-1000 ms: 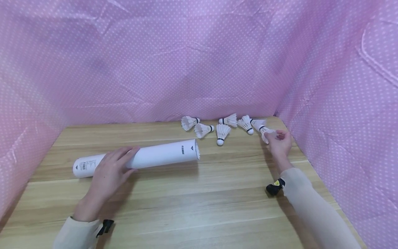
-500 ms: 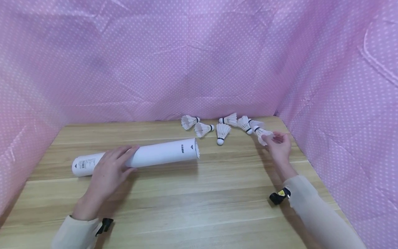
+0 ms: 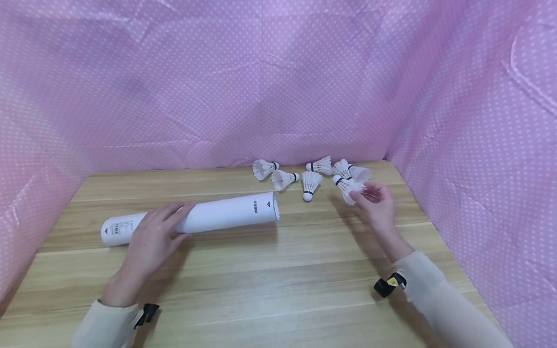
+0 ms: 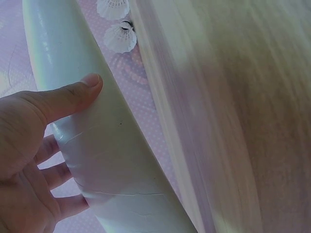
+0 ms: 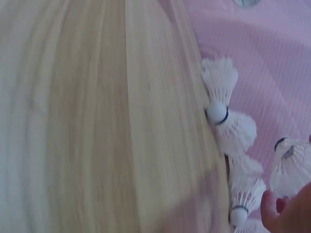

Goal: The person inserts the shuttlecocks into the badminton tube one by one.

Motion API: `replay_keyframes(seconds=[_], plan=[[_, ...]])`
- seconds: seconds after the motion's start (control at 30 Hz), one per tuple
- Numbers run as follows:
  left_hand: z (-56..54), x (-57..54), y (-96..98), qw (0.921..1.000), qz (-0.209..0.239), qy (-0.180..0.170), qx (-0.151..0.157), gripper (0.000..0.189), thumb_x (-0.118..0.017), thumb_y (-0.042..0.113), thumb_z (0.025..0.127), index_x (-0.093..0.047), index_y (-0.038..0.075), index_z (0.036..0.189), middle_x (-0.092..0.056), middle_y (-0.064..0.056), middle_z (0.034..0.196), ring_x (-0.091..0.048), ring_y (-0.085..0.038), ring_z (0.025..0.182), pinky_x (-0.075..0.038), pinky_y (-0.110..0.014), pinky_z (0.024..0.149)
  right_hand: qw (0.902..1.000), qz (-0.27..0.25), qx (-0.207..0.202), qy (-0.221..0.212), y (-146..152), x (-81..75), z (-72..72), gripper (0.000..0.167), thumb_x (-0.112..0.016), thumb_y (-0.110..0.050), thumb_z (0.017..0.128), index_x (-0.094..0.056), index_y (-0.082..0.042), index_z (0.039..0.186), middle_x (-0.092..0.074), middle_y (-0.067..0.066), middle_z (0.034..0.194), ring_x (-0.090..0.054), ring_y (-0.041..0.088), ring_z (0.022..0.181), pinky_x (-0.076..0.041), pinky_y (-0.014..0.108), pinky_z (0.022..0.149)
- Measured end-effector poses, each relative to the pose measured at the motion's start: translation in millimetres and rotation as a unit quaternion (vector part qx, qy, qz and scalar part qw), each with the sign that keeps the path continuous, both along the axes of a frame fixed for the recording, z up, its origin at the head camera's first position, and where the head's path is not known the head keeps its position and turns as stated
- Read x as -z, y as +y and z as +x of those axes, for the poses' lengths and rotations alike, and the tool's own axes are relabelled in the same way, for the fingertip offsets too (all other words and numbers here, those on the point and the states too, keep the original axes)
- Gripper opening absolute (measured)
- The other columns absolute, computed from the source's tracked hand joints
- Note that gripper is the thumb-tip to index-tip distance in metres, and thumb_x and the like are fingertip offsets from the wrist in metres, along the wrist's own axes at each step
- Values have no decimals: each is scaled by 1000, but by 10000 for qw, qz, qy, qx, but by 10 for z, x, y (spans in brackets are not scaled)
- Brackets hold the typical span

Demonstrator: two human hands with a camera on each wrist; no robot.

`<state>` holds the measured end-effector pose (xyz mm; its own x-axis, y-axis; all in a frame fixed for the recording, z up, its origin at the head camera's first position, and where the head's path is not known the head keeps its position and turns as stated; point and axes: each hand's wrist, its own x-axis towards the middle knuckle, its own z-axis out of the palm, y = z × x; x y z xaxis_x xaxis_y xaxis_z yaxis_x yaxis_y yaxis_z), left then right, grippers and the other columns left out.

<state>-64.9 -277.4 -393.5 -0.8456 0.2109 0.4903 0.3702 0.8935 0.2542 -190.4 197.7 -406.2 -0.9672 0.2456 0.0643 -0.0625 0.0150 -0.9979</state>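
Note:
In the head view my left hand (image 3: pixel 154 237) grips a long white shuttlecock tube (image 3: pixel 230 212), whose right end is raised off the table. The left wrist view has the thumb across the tube (image 4: pixel 107 136) and the fingers round its far side. My right hand (image 3: pixel 379 210) pinches a white feather shuttlecock (image 3: pixel 348 189) by its skirt, cork pointing up and left. That shuttlecock (image 5: pixel 292 167) also appears at the right edge of the right wrist view, beside the thumb. Just behind it lie two more shuttlecocks (image 3: pixel 360 173), partly hidden by one another.
Along the back of the wooden table (image 3: pixel 243 290) lie several other shuttlecocks, among them one with its cork toward me (image 3: pixel 311 183) and one at the left of the group (image 3: pixel 263 170). A pink dotted cloth (image 3: pixel 261 87) surrounds the back and sides.
My right hand has moved left, carrying the pinched shuttlecock away from the right side of the group. The left hand and the tube have stayed nearly still.

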Motion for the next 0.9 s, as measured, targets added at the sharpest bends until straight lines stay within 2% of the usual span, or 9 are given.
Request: replay_keyframes(seconds=[0.13, 0.3, 0.4, 0.53, 0.9], plan=[[-4, -4, 9, 10000, -11, -37, -32, 87, -94, 2, 62, -59, 14, 140, -62, -16, 128, -58, -42, 113, -42, -60, 103, 9983, -119, -547, 180, -113, -48, 76, 41, -70, 11, 87, -51, 6, 123, -61, -1, 101, -63, 11, 93, -58, 19, 79], [-15, -7, 17, 10000, -4, -49, -22, 86, -94, 2, 62, -59, 14, 140, -62, -15, 128, -59, -41, 113, -42, -59, 103, 9935, 57, -1120, 219, -221, -114, 163, 40, -72, 8, 87, -53, 4, 122, -63, -3, 105, -62, 12, 100, -57, 20, 85], [-18, -4, 22, 10000, 7, -49, -10, 86, -94, 2, 62, -59, 14, 140, -62, -15, 128, -59, -41, 113, -42, -60, 103, 9883, 151, -1497, 253, -272, -146, 204, 39, -73, 7, 86, -55, 2, 119, -64, -3, 107, -62, 13, 101, -56, 20, 85], [-18, -12, 28, 10000, 19, -30, 10, 86, -94, 1, 62, -59, 15, 140, -62, -14, 128, -59, -40, 113, -42, -60, 103, 9785, 202, -2003, 443, -335, -177, 245, 38, -71, 9, 85, -55, 6, 119, -64, 0, 109, -63, 15, 103, -56, 21, 84], [-24, -6, 45, 9999, -8, 66, 86, 88, -93, -1, 61, -59, 16, 140, -62, -15, 128, -58, -42, 112, -42, -58, 102, 9582, 370, -2796, 489, -520, -255, 331, 45, -73, 6, 85, -55, 8, 126, -60, 12, 119, -60, 25, 112, -57, 27, 89]])
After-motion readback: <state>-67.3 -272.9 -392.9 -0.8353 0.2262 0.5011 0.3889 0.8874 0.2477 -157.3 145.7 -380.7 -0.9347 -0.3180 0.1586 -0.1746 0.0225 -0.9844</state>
